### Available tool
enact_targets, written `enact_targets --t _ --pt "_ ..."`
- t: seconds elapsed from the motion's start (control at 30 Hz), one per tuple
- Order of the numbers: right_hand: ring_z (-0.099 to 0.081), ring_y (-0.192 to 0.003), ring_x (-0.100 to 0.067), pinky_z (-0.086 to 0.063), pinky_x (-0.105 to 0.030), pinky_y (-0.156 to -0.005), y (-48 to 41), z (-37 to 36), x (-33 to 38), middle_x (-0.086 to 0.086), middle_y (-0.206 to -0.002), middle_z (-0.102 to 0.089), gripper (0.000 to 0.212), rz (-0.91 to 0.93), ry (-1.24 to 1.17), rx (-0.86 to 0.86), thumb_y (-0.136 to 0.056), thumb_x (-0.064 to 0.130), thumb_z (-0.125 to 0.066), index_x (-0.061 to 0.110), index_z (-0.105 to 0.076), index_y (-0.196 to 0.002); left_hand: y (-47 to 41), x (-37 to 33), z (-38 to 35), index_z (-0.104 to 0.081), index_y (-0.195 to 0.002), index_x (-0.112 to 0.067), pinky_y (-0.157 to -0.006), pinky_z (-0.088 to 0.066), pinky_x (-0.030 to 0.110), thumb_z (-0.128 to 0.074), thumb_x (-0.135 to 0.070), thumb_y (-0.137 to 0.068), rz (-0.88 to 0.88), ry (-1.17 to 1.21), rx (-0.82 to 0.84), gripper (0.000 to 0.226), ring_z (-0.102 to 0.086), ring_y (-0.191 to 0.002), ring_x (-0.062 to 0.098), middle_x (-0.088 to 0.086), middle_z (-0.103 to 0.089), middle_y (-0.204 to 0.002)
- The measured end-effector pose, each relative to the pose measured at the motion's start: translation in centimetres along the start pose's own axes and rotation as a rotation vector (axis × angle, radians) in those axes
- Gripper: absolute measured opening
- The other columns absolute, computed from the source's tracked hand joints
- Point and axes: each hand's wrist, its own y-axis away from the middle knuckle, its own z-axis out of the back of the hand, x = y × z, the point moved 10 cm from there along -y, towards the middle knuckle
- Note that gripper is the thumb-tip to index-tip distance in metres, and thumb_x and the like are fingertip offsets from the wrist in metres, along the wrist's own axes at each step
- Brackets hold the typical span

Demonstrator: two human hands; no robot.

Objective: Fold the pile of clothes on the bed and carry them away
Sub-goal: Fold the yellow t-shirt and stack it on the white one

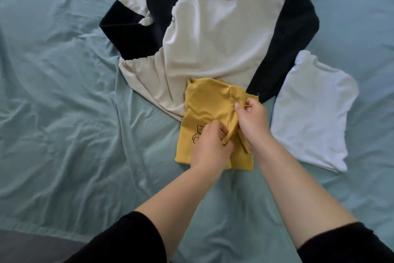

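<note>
A small mustard-yellow garment (204, 105) with a bear outline drawn on it lies on the bed in front of me. My left hand (210, 147) pinches a raised fold near its middle. My right hand (252, 121) pinches the same fold a little farther up, toward the garment's right edge. Behind it lies a cream garment (219, 34) tangled with a black garment (292, 34). A white garment (311, 113) lies flat to the right.
The bed is covered with a wrinkled pale teal sheet (64, 92). Its near edge and a strip of dark floor (25, 243) show at the bottom left. My black sleeves are pushed up past the elbows.
</note>
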Motion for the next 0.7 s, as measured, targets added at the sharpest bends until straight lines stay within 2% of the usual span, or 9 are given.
enact_targets --t 0.1,0.17,0.23,0.33,0.43,0.5,0.57,0.63,0.7 --pt "-0.055 -0.068 -0.012 -0.040 -0.025 -0.058 -1.4 2.3 -0.9 0.004 -0.077 -0.059 0.009 0.016 0.083 -0.040 -0.096 0.024 -0.052 0.021 -0.058 -0.090 -0.4 -1.3 -2.8 -0.048 -0.089 -0.027 -0.062 -0.044 0.032 -0.060 -0.020 -0.082 -0.001 0.006 0.019 0.015 -0.045 -0.069 0.007 -0.012 -0.045 -0.084" --pt "-0.055 -0.069 -0.008 -0.040 -0.024 -0.057 -2.1 3.2 -1.3 0.007 -0.076 -0.058 0.013 0.028 0.116 -0.063 -0.095 0.022 -0.052 0.024 -0.057 -0.083 -0.8 -1.6 -4.3 -0.048 -0.092 -0.025 -0.065 -0.045 0.034 -0.060 -0.020 -0.083 -0.007 -0.006 0.032 0.016 -0.045 -0.070 0.008 -0.010 -0.046 -0.087" --pt "-0.054 -0.069 -0.009 -0.044 -0.027 -0.059 -2.8 3.6 -2.0 0.006 -0.074 -0.057 0.015 0.020 0.137 -0.073 -0.095 0.021 -0.053 0.019 -0.058 -0.080 -1.3 -1.6 -5.5 -0.048 -0.093 -0.024 -0.064 -0.043 0.032 -0.062 -0.020 -0.083 -0.013 -0.024 0.035 0.017 -0.045 -0.072 0.009 -0.008 -0.047 -0.089" --pt "-0.055 -0.071 -0.013 -0.049 -0.033 -0.068 -3.7 3.6 -3.0 0.001 -0.077 -0.059 0.015 -0.011 0.135 -0.072 -0.095 0.019 -0.053 0.008 -0.062 -0.090 -2.1 -1.3 -6.8 -0.047 -0.093 -0.024 -0.060 -0.035 0.026 -0.062 -0.021 -0.085 -0.021 -0.034 0.027 0.018 -0.045 -0.071 0.007 -0.007 -0.048 -0.090" --pt "-0.056 -0.073 -0.017 -0.047 -0.031 -0.065 -4.4 3.5 -3.6 -0.001 -0.078 -0.058 0.014 -0.032 0.117 -0.065 -0.094 0.017 -0.053 0.006 -0.062 -0.092 -2.5 -1.1 -7.8 -0.048 -0.094 -0.023 -0.061 -0.037 0.027 -0.063 -0.021 -0.085 -0.028 -0.046 0.018 0.018 -0.047 -0.074 0.012 -0.006 -0.049 -0.091" --pt "-0.058 -0.081 -0.018 -0.046 -0.029 -0.066 -4.4 3.5 -4.0 0.000 -0.087 -0.060 0.011 -0.052 0.103 -0.064 -0.093 0.017 -0.054 0.009 -0.059 -0.098 -2.5 -1.2 -8.3 -0.051 -0.097 -0.021 -0.065 -0.043 0.029 -0.065 -0.026 -0.084 -0.027 -0.069 0.052 0.020 -0.050 -0.080 0.014 -0.006 -0.051 -0.094" --pt "-0.057 -0.091 -0.017 -0.041 -0.026 -0.072 -4.1 4.0 -4.0 0.000 -0.103 -0.059 0.018 -0.037 0.111 -0.105 -0.092 0.019 -0.056 0.015 -0.054 -0.110 -2.5 -1.5 -8.2 -0.056 -0.099 -0.021 -0.073 -0.049 0.033 -0.069 -0.032 -0.081 -0.048 -0.051 0.124 0.024 -0.054 -0.084 0.013 -0.006 -0.055 -0.098" --pt "-0.054 -0.101 -0.017 -0.040 -0.025 -0.081 -2.7 5.4 -2.2 -0.002 -0.115 -0.055 0.029 0.144 0.208 -0.230 -0.091 0.018 -0.056 0.015 -0.051 -0.119 -2.5 -2.4 -5.6 -0.061 -0.100 -0.025 -0.081 -0.050 0.032 -0.067 -0.034 -0.082 -0.181 -0.095 0.102 0.021 -0.058 -0.090 0.010 -0.008 -0.059 -0.102" --pt "-0.052 -0.116 -0.022 -0.040 -0.030 -0.095 -0.4 5.4 0.3 -0.006 -0.126 -0.054 0.034 0.439 0.350 -0.308 -0.092 0.016 -0.054 0.011 -0.053 -0.125 -2.8 -4.1 -1.4 -0.064 -0.112 -0.026 -0.095 -0.043 0.030 -0.061 -0.029 -0.088 -0.428 -0.338 -0.116 0.025 -0.056 -0.111 0.016 -0.006 -0.061 -0.119"
